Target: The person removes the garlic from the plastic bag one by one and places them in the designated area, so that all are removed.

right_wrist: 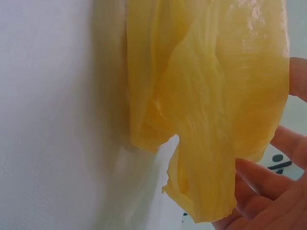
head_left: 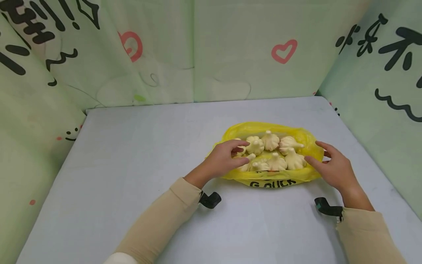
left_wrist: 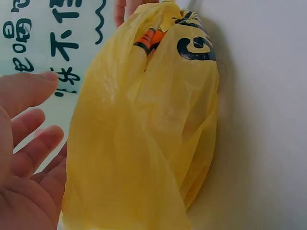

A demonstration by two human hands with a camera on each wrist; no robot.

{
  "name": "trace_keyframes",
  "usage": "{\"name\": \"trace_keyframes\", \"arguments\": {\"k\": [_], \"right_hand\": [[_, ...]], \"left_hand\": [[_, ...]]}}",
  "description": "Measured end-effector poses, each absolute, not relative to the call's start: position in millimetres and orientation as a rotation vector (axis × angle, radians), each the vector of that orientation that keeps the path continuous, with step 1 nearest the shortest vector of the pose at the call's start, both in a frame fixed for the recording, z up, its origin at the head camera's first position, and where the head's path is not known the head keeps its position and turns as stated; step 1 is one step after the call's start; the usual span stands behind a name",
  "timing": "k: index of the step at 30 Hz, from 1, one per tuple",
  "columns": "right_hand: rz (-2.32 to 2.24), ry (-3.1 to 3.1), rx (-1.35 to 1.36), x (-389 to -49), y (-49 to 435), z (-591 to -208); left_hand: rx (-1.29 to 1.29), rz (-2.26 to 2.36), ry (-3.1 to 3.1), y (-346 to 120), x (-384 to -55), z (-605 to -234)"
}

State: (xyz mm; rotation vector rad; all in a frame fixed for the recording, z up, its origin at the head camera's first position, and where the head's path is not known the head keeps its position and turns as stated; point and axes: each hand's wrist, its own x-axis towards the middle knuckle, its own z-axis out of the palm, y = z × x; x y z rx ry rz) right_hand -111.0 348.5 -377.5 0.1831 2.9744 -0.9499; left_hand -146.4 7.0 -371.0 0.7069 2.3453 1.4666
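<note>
A yellow plastic bag (head_left: 306, 143) with black lettering lies on the table, its mouth spread wide and facing up. Inside it sit several pale garlic bulbs (head_left: 270, 140), stems mostly upward. My left hand (head_left: 220, 158) hovers over the bag's left end, thumb and fingers apart; in the left wrist view this hand (left_wrist: 33, 143) shows loosely bent fingers beside the yellow plastic (left_wrist: 124, 143). At the bag's right end is my right hand (head_left: 334, 168), thumb and fingers spread at the rim. In the right wrist view the fingers (right_wrist: 264, 179) lie partly behind a hanging flap of the bag (right_wrist: 206, 167).
The white table (head_left: 132, 165) extends widely left of the bag. Green printed curtains (head_left: 230, 55) with black characters and a pink heart enclose the back and both sides. A black wrist device (head_left: 211, 200) juts out below the left hand, another (head_left: 326, 207) by the right.
</note>
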Motion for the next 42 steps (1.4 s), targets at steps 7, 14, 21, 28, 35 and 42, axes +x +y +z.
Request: {"name": "trace_keyframes", "arguments": {"k": [7, 14, 21, 28, 35, 42], "right_hand": [[-0.956, 2.964, 0.165, -110.6, 346.9, -378.7], [-0.956, 2.971, 0.148, -111.1, 346.0, -380.1], [-0.958, 2.967, 0.147, -111.2, 346.6, -381.8], [-0.948, 2.957, 0.143, -112.6, 347.9, -382.7], [-0.931, 2.965, 0.137, -112.6, 347.5, -383.0], [-0.919, 2.971, 0.137, -111.8, 348.4, -382.8]], "left_hand": [[0.782, 1.257, 2.404, 17.7, -148.1, -371.0], [0.835, 1.085, 2.437, 22.9, -149.8, -370.9], [0.877, 1.028, 2.428, 29.0, -150.0, -371.2], [0.854, 0.932, 2.458, 32.1, -149.9, -369.8], [0.797, 0.951, 2.456, 29.3, -148.7, -369.8], [0.797, 0.951, 2.483, 22.9, -148.3, -369.8]]}}
